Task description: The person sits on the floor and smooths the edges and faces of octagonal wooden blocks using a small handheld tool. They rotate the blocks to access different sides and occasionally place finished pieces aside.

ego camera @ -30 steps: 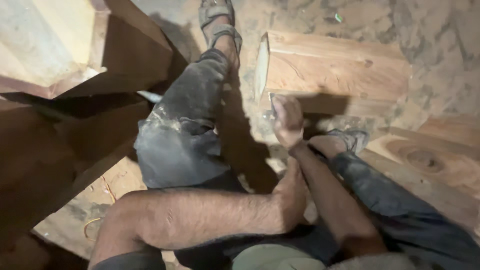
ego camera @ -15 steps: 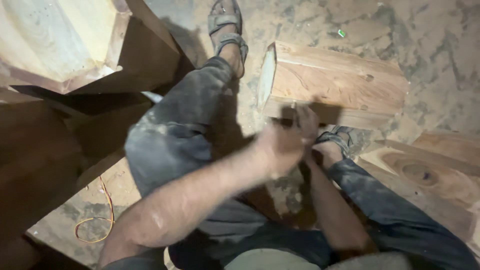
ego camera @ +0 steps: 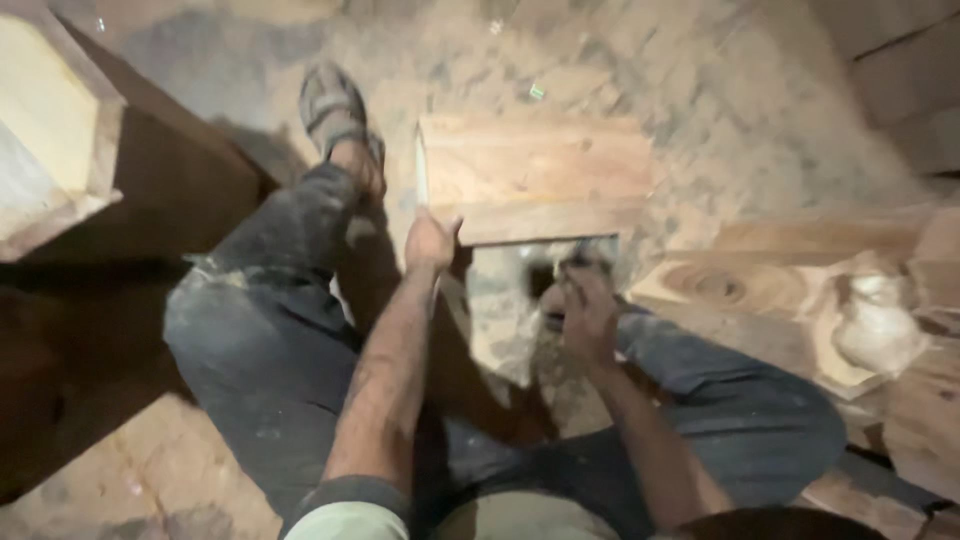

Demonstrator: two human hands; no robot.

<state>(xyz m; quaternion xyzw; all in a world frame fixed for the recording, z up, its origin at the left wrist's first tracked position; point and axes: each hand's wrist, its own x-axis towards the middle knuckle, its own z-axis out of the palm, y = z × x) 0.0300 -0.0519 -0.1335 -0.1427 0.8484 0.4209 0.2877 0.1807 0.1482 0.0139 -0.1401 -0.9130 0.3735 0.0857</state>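
Observation:
A rectangular wooden block [ego camera: 535, 165] lies on the dusty floor between my legs. My left hand [ego camera: 430, 242] grips its near left corner, thumb up against the front face. My right hand [ego camera: 588, 312] hovers by my right knee, just below the block's near right corner. Its fingers are curled, and a small dark thing [ego camera: 575, 262] shows at their tips, too blurred to identify. My left leg in dark trousers stretches out to a sandalled foot [ego camera: 335, 110] beside the block.
A slab of wood with ring grain [ego camera: 750, 285] lies right of my knee, with a pale carved piece [ego camera: 880, 325] beyond it. A large pale wooden form [ego camera: 50, 150] stands at the far left over dark boards. Sawdust covers the floor [ego camera: 730, 110].
My left arm swung across towards my right hand, then came back and took the block's left corner. My right hand dropped from the block's front face towards my knee. The camera shifted right.

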